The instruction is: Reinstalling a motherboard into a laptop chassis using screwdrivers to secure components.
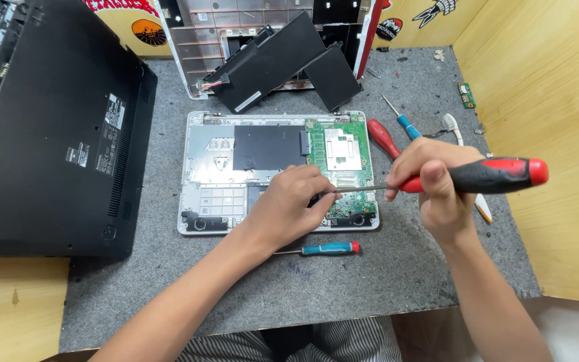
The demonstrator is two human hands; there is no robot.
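Note:
An opened white laptop base (pixel 199 175) lies on a grey felt mat, showing a green circuit board (pixel 341 144) and a black film patch. My right hand (pixel 437 184) grips a screwdriver with a red and black handle (pixel 497 174), its metal shaft pointing left toward the board's lower edge. My left hand (pixel 293 204) rests on the laptop base, fingertips pinching at the screwdriver's tip; whatever lies under the fingers is hidden.
A black laptop (pixel 55 134) lies upside down at left. A white lid with black battery packs (pixel 269 60) leans behind the base. A teal screwdriver (pixel 326 249) lies in front; a red one (pixel 383 137), a blue one (pixel 407 124) and a white brush at right. Wooden walls right.

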